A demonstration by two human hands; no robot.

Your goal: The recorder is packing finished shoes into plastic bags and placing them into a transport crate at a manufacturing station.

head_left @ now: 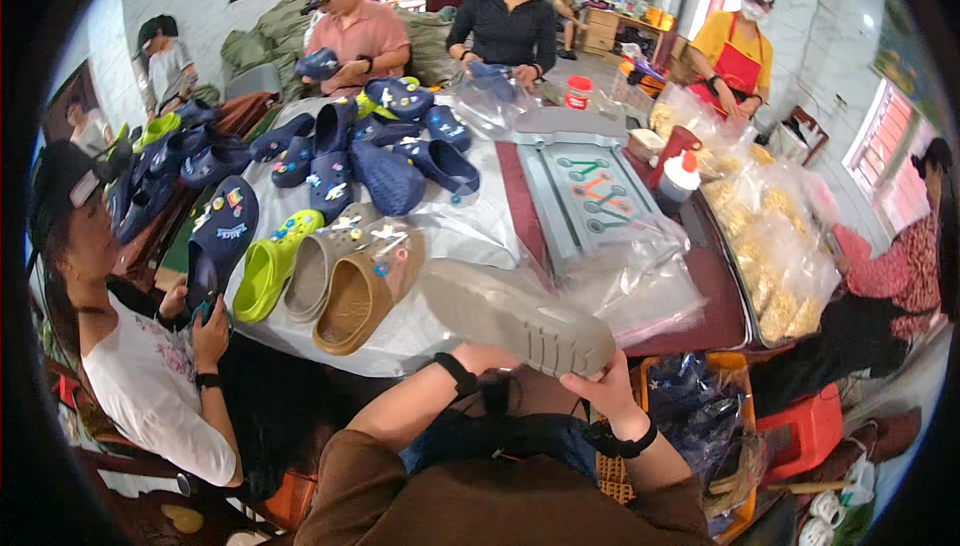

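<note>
Both forearms are bare, with a black band on each wrist: a strap-like one on the left hand [480,356], a chunkier one on the right hand [600,386]. Brown clothing over the lap, bit of blue showing

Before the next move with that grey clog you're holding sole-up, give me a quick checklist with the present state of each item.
1. Grey clog held by both hands: ok. Left hand is under its near edge, right hand at its toe end.
2. Sole faces up, tread in view: ok.
3. Upper side and any charms on it: cannot tell, turned away.
4. Space on the plastic sheet ahead: not ok, the tan clog and beige clog lie close by.
5. Neighbour's hand apart from the held clog: ok, it holds a navy clog.
</note>
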